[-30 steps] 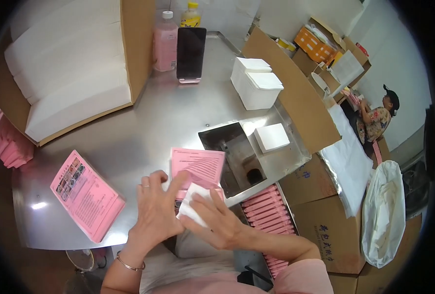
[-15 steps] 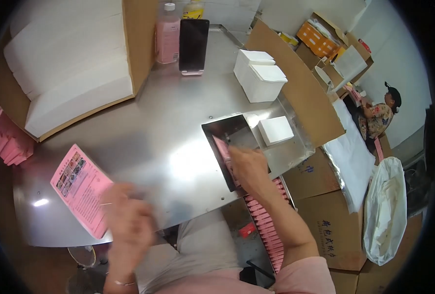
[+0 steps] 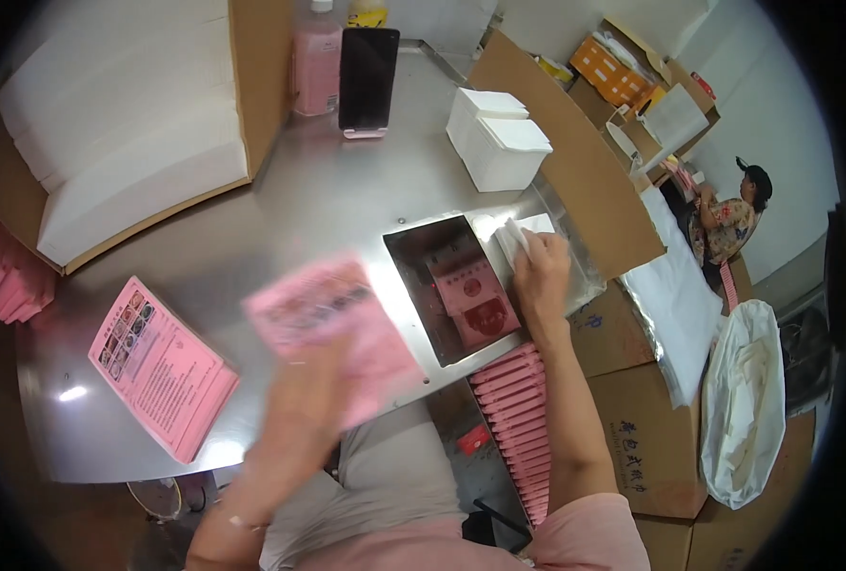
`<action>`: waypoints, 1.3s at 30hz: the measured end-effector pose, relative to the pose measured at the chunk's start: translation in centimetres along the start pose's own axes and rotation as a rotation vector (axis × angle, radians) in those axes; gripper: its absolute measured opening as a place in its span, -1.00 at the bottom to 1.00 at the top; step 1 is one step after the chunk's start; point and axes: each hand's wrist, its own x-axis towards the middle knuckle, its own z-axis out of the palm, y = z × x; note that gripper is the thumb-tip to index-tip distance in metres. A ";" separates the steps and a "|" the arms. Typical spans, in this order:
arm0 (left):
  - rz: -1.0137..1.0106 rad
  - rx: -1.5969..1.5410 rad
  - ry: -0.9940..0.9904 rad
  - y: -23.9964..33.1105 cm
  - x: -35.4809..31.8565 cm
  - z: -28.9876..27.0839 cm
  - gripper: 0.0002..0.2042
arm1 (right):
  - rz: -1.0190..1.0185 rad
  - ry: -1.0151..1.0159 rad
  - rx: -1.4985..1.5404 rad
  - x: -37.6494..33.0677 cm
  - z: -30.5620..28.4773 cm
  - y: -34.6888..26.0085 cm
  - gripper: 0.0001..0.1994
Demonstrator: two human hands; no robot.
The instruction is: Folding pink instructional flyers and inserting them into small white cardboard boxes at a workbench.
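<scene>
My left hand (image 3: 294, 419) is blurred with motion over the front of the steel table (image 3: 280, 219) and holds a flat pink packet (image 3: 332, 319) above it. My right hand (image 3: 540, 276) reaches to the small pile of white pads (image 3: 516, 233) at the right of the table, fingers closed on the top pad. Between the hands is a rectangular opening (image 3: 423, 252) in the tabletop, with a pink packet (image 3: 470, 295) lying inside it. A stack of pink packets (image 3: 161, 366) sits at the front left.
An open cardboard box of white sheets (image 3: 128, 143) fills the back left. A dark phone (image 3: 367, 67), a pink bottle (image 3: 316, 52) and white boxes (image 3: 494, 138) stand behind. Pink packets (image 3: 518, 419) line up below the opening. A seated person (image 3: 727, 224) and a white bag (image 3: 746, 400) are at the right.
Both hands were together on a packet and pad at the front. The right hand put the packet into the opening and moved to the white pads; the left hand picked up another pink packet.
</scene>
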 end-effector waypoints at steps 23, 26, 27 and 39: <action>-0.218 0.378 0.129 1.5 2.7 3.1 -0.48 | -0.037 -0.079 -0.359 -0.5 -1.2 -1.7 -0.71; -0.151 0.407 0.142 0.9 2.7 2.8 -0.50 | 0.011 -0.029 -0.129 -1.5 0.2 -0.3 -0.87; -0.122 0.399 0.113 0.8 2.7 2.6 -0.52 | 0.010 -0.032 -0.123 -1.1 0.4 -0.3 -0.87; -0.099 0.038 -0.095 0.9 2.1 1.3 -0.48 | -0.486 -0.167 0.408 -2.6 -5.1 -11.2 -0.65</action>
